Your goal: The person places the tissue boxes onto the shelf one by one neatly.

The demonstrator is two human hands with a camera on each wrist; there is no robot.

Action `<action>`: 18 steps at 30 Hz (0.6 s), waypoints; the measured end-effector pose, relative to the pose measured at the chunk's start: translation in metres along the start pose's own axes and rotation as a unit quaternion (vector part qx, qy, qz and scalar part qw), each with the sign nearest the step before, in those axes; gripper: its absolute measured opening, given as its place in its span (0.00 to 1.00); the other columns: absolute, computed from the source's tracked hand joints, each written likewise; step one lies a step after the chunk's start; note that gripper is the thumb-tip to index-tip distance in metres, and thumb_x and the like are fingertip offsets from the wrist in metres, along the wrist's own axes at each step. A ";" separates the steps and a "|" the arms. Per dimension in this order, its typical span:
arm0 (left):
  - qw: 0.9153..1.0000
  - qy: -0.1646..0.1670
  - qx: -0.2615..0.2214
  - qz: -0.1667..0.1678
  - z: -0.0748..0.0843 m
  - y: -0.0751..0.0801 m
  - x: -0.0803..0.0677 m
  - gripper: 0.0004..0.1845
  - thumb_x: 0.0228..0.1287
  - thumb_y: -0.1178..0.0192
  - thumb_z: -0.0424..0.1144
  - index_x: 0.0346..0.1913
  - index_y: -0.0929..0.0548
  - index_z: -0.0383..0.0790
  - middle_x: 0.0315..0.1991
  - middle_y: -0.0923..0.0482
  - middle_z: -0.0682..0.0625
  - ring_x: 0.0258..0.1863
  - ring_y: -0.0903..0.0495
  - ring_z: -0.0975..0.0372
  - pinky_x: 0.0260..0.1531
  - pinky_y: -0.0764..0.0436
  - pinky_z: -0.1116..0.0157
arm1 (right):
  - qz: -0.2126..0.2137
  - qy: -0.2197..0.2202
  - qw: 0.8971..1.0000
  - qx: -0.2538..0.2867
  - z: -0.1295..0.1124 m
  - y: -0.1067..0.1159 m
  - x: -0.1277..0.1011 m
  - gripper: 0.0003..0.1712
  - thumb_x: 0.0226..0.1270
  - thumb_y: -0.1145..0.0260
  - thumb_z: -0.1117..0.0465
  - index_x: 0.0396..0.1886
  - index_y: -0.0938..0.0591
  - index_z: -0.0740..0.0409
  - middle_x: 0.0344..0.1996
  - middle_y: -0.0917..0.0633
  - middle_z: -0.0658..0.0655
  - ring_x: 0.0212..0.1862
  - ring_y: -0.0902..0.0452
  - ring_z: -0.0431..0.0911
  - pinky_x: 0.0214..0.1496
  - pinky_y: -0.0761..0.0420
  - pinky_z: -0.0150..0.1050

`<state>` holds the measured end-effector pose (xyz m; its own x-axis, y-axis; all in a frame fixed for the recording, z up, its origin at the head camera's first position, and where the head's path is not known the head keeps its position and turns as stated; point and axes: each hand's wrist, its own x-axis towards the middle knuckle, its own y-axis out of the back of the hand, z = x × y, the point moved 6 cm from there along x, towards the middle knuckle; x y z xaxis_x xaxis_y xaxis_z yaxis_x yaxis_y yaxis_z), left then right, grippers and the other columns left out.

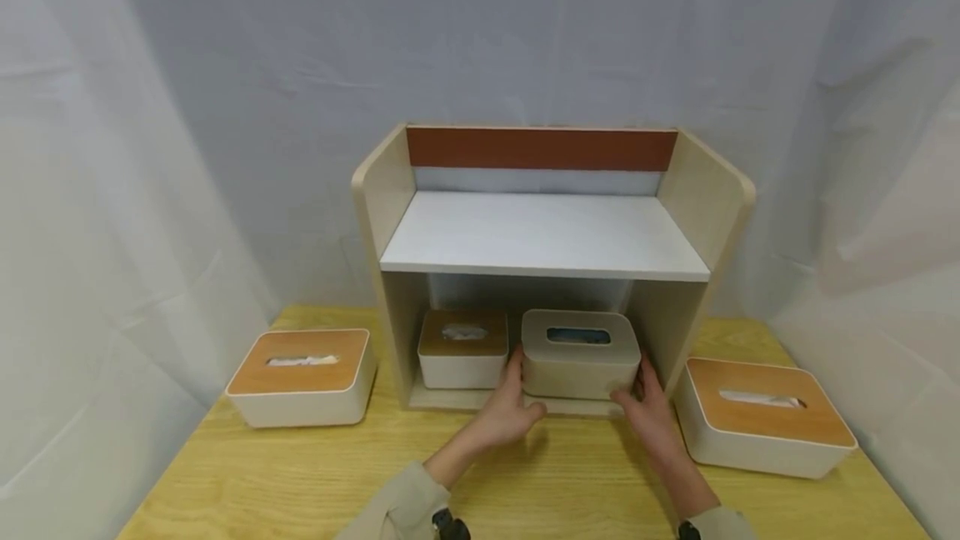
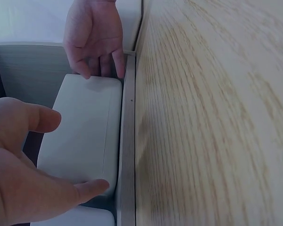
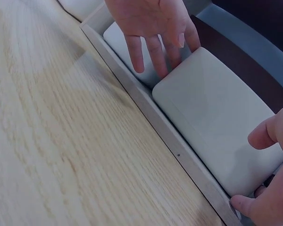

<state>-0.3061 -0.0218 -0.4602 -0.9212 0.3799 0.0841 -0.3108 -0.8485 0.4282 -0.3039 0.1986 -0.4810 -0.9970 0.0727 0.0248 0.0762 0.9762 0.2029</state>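
Note:
A beige tissue box (image 1: 577, 373) with an oval slot in its top stands on the lower level of a small desk shelf (image 1: 555, 236). My left hand (image 1: 506, 411) is at its left end, fingers extended along the side and thumb held off the front. At the opposite end is my right hand (image 1: 648, 407), fingers along the side and thumb near the front lower corner. In the right wrist view, the left hand's straight fingers (image 3: 155, 54) reach between this box and its neighbour. A white tissue box with a brown lid (image 1: 465, 336) stands just left of it.
Another wood-lidded tissue box (image 1: 300, 386) lies on the table left of the shelf. A similar box (image 1: 768, 419) sits right of it, close to the side panel (image 1: 705, 207). The upper board (image 1: 547, 232) overhangs the lower level. White curtains (image 1: 480, 40) surround the wooden table (image 1: 300, 482).

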 end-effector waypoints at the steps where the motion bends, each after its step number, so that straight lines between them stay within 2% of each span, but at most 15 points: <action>1: 1.000 -0.002 0.002 0.002 0.000 0.001 0.000 0.52 0.59 0.42 0.32 0.78 0.65 0.30 0.77 0.62 0.29 0.73 0.47 0.41 0.68 0.38 0.46 | 0.002 0.005 1.000 -0.008 0.000 0.000 0.000 0.51 0.69 0.43 0.70 0.80 0.65 0.58 0.79 0.60 0.66 0.78 0.59 0.62 0.75 0.48 0.56; 6: 0.999 -0.010 0.030 0.014 0.002 0.001 0.000 0.49 0.58 0.41 0.32 0.77 0.59 0.26 0.76 0.56 0.27 0.74 0.47 0.40 0.70 0.41 0.45 | 0.024 0.050 0.997 -0.051 0.003 0.002 -0.003 0.50 0.70 0.42 0.68 0.79 0.63 0.66 0.77 0.56 0.73 0.75 0.53 0.68 0.72 0.43 0.61; 9: 0.999 -0.018 0.048 0.015 0.002 0.000 -0.003 0.48 0.58 0.41 0.32 0.76 0.56 0.24 0.74 0.53 0.25 0.73 0.46 0.40 0.70 0.42 0.45 | 0.027 0.077 0.995 -0.054 0.004 0.004 -0.011 0.50 0.67 0.42 0.71 0.78 0.64 0.70 0.76 0.57 0.76 0.74 0.53 0.71 0.70 0.44 0.64; 12: 0.998 -0.028 0.053 0.013 0.001 0.001 -0.007 0.47 0.57 0.40 0.32 0.75 0.54 0.23 0.74 0.51 0.25 0.73 0.45 0.40 0.70 0.41 0.44 | 0.020 0.087 0.994 -0.059 0.004 0.003 -0.019 0.50 0.63 0.43 0.75 0.77 0.63 0.74 0.75 0.59 0.78 0.73 0.54 0.73 0.70 0.45 0.64; 18: 0.998 -0.039 0.048 0.000 0.002 0.005 -0.016 0.46 0.58 0.41 0.31 0.75 0.53 0.23 0.74 0.50 0.25 0.73 0.44 0.40 0.70 0.41 0.44 | 0.028 0.086 0.993 -0.070 0.002 0.000 -0.033 0.45 0.63 0.42 0.75 0.74 0.55 0.80 0.69 0.46 0.85 0.70 0.48 0.77 0.69 0.40 0.63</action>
<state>-0.2928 -0.0316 -0.4576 -0.8994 0.4097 0.1520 -0.2832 -0.8114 0.5113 -0.2711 0.1967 -0.4838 -0.9758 0.0787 0.2038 0.1442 0.9329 0.3300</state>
